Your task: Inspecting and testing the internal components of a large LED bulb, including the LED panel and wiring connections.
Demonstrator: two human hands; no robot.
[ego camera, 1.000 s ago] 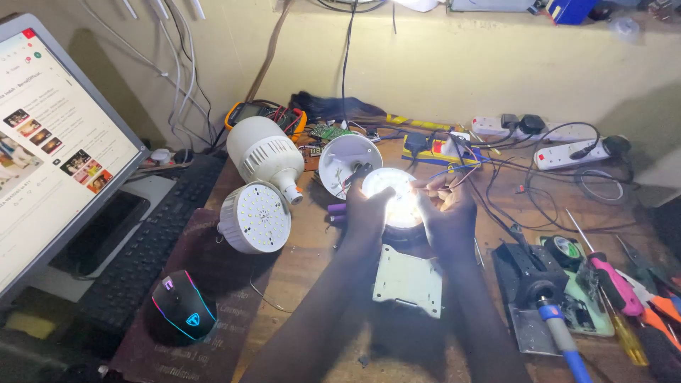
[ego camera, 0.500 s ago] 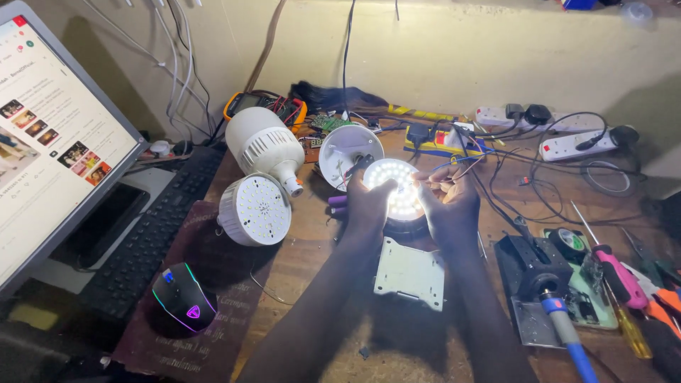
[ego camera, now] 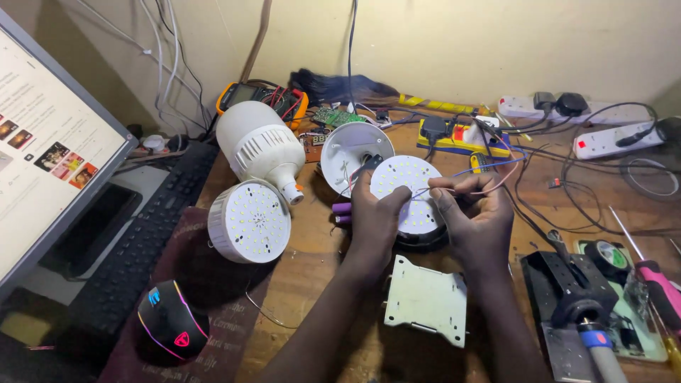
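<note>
A round white LED board is grasped by the left hand near the tabletop back edge; thin wires are pinched in the right hand grip.

The round light board was shining bright a moment ago. Now it is dark, and its little dots show. The right hand has moved to the board's right edge and pinches thin wires there. The left hand may have slid a bit lower on the board's left side.
</note>
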